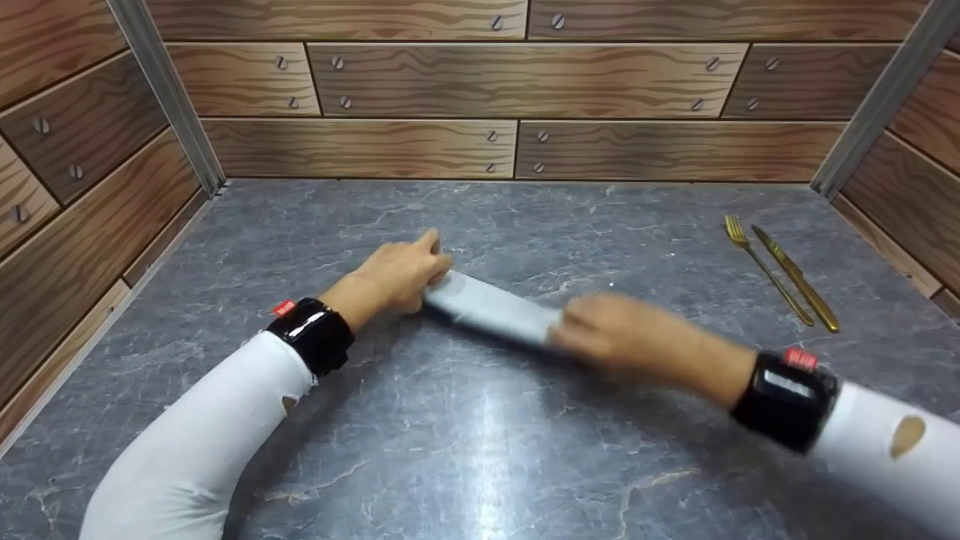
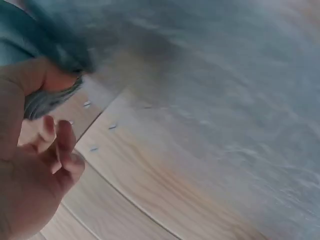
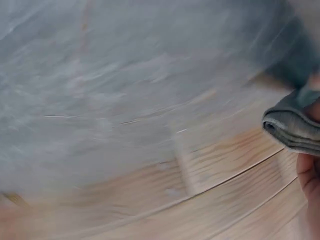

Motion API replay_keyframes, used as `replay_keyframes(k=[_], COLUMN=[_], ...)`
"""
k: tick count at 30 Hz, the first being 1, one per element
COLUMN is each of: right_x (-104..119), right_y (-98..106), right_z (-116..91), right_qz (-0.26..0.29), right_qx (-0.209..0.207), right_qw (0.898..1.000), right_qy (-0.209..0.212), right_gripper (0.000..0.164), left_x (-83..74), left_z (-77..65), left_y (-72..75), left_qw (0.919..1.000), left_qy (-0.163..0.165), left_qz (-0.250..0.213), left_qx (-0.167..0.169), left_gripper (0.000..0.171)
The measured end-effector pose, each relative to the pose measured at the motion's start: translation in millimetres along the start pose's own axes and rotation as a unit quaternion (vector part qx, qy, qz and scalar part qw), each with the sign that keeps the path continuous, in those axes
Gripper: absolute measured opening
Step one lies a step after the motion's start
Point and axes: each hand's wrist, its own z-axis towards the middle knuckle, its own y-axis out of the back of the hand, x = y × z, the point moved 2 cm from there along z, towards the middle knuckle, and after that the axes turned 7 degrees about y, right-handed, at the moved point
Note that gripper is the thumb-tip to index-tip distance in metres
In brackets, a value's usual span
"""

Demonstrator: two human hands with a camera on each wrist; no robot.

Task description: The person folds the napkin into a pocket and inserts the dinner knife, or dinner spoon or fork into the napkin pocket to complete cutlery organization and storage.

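A folded grey-blue cloth (image 1: 495,306) stretches between my two hands as a long narrow strip, slanting down to the right in the head view. My left hand (image 1: 401,274) pinches its far left end; in the left wrist view the thumb lies on the cloth (image 2: 52,100), whose stacked layers show at the edge. The other end is gripped by my right hand (image 1: 626,330), which is blurred. Rolled-over layers of the cloth (image 3: 292,127) stick out beside the right fingers in the right wrist view, where most of that hand is cut off.
A gold fork (image 1: 766,266) and a gold knife (image 1: 799,281) lie side by side at the right of the grey marbled table (image 1: 360,465). Wood-plank-patterned walls (image 1: 525,79) enclose the table at the back and both sides.
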Motion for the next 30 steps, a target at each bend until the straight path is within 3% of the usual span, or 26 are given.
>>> replay_keyframes(k=[2, 3, 4, 6, 9, 10, 13, 14, 16, 18, 21, 24, 27, 30], right_x=[22, 33, 44, 61, 79, 83, 83, 80, 72, 65, 62, 66, 71, 73], right_y=[-3, -5, -4, -1, 2, 3, 2, 1, -2, -5, -15, -25, -32, -34], right_z=[6, 7, 10, 16, 25, 28, 36, 37, 40, 42, 45, 46, 47, 47], right_qz=[-0.079, -0.136, -0.144, -0.132, -0.046, -0.005, 0.101, 0.124, 0.135, 0.133, 0.142, 0.178, 0.197, 0.199], right_qx=[-0.008, -0.046, -0.044, -0.054, -0.067, -0.068, -0.080, -0.078, -0.058, -0.013, 0.084, 0.152, 0.178, 0.185], right_qw=[0.993, 0.978, 0.972, 0.964, 0.965, 0.966, 0.962, 0.961, 0.966, 0.974, 0.975, 0.964, 0.957, 0.956], right_qy=[0.087, 0.153, 0.180, 0.224, 0.248, 0.248, 0.242, 0.234, 0.215, 0.184, 0.145, 0.127, 0.118, 0.108], right_gripper=[0.034, 0.042, 0.046, 0.050, 0.046, 0.045, 0.042, 0.042, 0.044, 0.048, 0.057, 0.063, 0.066, 0.068], left_x=[20.8, 30.6, 31.3, 30.1, -7.3, -12.7, -33.5, -35.4, -49.9, -86.4, -124.7, -123.4, -113.6, -107.8], left_z=[11.5, 17.1, 17.5, 18.9, 0.7, 3.6, 12.1, 19.0, 22.9, 3.7, -18.3, -13.5, -4.4, 0.3], left_y=[-22.0, -31.7, -31.2, -30.8, 3.9, 2.5, -4.3, -15.3, -20.3, 5.7, 32.5, 12.1, -10.8, -20.3], left_qw=[0.9987, 0.9968, 0.9938, 0.9859, 0.9688, 0.9650, 0.9731, 0.9792, 0.9887, 0.9916, 0.9826, 0.9728, 0.9715, 0.9725], left_qy=[-0.012, -0.017, -0.015, -0.007, 0.016, 0.019, -0.008, -0.023, -0.052, -0.078, -0.103, -0.116, -0.108, -0.099], left_qz=[-0.034, -0.059, -0.088, -0.148, -0.231, -0.246, -0.225, -0.199, -0.140, -0.095, -0.055, -0.024, -0.016, -0.007], left_qx=[0.036, 0.051, 0.066, 0.078, 0.090, 0.088, 0.050, 0.030, 0.012, 0.041, 0.145, 0.199, 0.210, 0.211], left_gripper=[0.050, 0.053, 0.053, 0.051, 0.044, 0.040, 0.030, 0.028, 0.031, 0.046, 0.064, 0.071, 0.075, 0.079])
